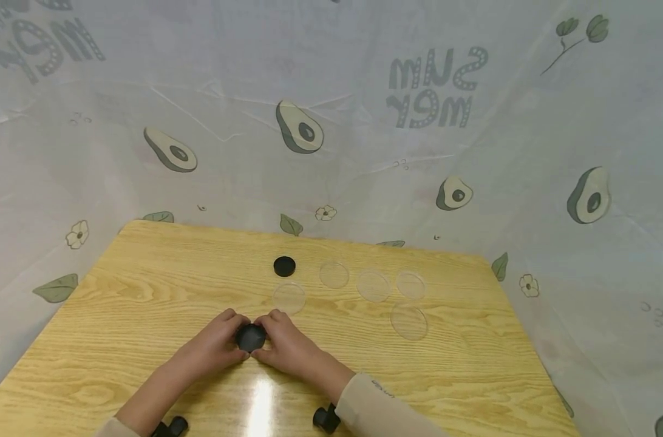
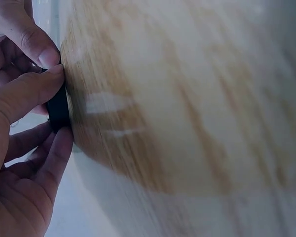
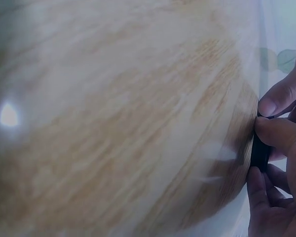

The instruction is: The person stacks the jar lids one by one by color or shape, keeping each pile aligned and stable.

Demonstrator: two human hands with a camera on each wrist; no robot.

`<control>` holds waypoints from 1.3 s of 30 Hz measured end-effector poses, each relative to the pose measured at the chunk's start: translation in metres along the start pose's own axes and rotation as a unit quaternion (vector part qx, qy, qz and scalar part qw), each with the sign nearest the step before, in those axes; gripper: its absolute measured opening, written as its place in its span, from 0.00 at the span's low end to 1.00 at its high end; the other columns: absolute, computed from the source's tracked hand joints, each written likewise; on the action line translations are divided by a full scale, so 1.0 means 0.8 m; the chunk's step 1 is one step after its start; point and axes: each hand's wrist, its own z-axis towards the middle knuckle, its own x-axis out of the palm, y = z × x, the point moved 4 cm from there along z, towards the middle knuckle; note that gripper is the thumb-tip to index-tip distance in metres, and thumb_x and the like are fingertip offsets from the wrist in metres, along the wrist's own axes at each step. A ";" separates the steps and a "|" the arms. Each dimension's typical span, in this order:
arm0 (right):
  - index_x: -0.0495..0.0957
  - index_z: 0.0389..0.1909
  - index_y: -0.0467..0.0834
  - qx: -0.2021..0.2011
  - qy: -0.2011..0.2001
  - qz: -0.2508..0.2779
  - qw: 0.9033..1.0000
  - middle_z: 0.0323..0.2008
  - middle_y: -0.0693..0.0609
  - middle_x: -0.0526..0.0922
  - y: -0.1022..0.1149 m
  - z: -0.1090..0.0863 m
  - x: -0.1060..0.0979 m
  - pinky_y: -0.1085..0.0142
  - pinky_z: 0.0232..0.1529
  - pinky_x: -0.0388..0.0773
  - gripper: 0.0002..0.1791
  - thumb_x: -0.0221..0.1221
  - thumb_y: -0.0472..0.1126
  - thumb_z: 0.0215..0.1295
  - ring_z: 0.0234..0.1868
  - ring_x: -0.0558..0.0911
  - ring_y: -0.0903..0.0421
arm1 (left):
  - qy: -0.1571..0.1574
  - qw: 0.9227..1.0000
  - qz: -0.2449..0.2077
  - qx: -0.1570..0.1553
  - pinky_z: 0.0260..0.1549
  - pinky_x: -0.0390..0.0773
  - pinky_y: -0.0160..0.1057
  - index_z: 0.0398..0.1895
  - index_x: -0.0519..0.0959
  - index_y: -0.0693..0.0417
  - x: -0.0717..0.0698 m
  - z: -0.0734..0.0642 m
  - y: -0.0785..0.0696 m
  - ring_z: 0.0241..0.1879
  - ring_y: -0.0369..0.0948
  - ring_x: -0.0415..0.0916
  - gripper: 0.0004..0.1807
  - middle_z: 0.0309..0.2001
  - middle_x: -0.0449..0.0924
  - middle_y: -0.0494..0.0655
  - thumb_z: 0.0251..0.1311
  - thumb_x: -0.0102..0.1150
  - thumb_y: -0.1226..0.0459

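Near the front middle of the table, a round black lid (image 1: 251,338) sits between both hands. My left hand (image 1: 220,341) grips its left side with thumb and fingers, and my right hand (image 1: 286,344) grips the right side the same way. The thumbs come close together at the near edge. In the left wrist view the black lid (image 2: 58,107) shows edge-on, low at the table surface; the right wrist view shows the lid (image 3: 260,150) likewise. Whether it touches the wood all round cannot be told.
A second black round lid (image 1: 285,266) lies farther back on the wooden table (image 1: 173,267). Several clear thin discs lie to the right, one clear disc (image 1: 289,298) just beyond my hands. A patterned white curtain (image 1: 227,91) hangs behind the table's back edge.
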 end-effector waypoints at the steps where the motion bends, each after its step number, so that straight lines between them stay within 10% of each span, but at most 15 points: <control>1: 0.76 0.62 0.40 -0.001 0.000 -0.001 1.000 0.49 0.51 0.75 0.000 0.000 0.000 0.75 0.49 0.73 0.25 0.69 0.46 0.70 0.48 0.70 0.63 | 0.000 1.000 0.000 0.001 0.39 0.80 0.36 0.51 0.81 0.66 0.000 0.000 0.000 0.38 0.36 0.73 0.26 0.41 0.76 0.47 0.51 0.81 0.67; 13: 0.74 0.64 0.36 0.034 0.012 -0.009 0.999 0.51 0.48 0.74 0.013 -0.003 -0.009 0.72 0.50 0.76 0.30 0.71 0.46 0.68 0.50 0.72 0.59 | 0.015 1.000 -0.006 -0.004 0.39 0.79 0.38 0.49 0.81 0.64 -0.001 0.004 -0.002 0.38 0.37 0.73 0.24 0.40 0.75 0.46 0.50 0.82 0.67; 19: 0.73 0.68 0.34 0.044 -0.005 0.071 0.996 0.51 0.45 0.76 0.013 0.006 -0.031 0.71 0.49 0.77 0.29 0.67 0.43 0.72 0.48 0.75 0.57 | 0.022 1.000 0.000 -0.007 0.38 0.79 0.37 0.49 0.81 0.63 -0.002 0.005 0.000 0.38 0.37 0.73 0.25 0.41 0.76 0.46 0.50 0.82 0.65; 30: 0.71 0.67 0.30 0.052 -0.170 0.172 0.969 0.58 0.33 0.75 -0.053 0.043 -0.088 0.51 0.62 0.79 0.27 0.64 0.39 0.74 0.57 0.77 0.43 | 0.021 0.999 0.019 -0.024 0.39 0.78 0.39 0.48 0.82 0.61 -0.001 0.006 -0.004 0.39 0.39 0.74 0.23 0.41 0.76 0.46 0.49 0.82 0.67; 39: 0.68 0.69 0.27 0.109 -0.182 0.145 0.967 0.57 0.32 0.73 -0.099 0.071 -0.093 0.48 0.60 0.76 0.31 0.64 0.41 0.75 0.54 0.75 0.41 | 0.019 0.999 0.035 -0.017 0.41 0.80 0.42 0.48 0.81 0.63 -0.001 0.009 -0.003 0.40 0.42 0.76 0.24 0.42 0.76 0.48 0.50 0.82 0.67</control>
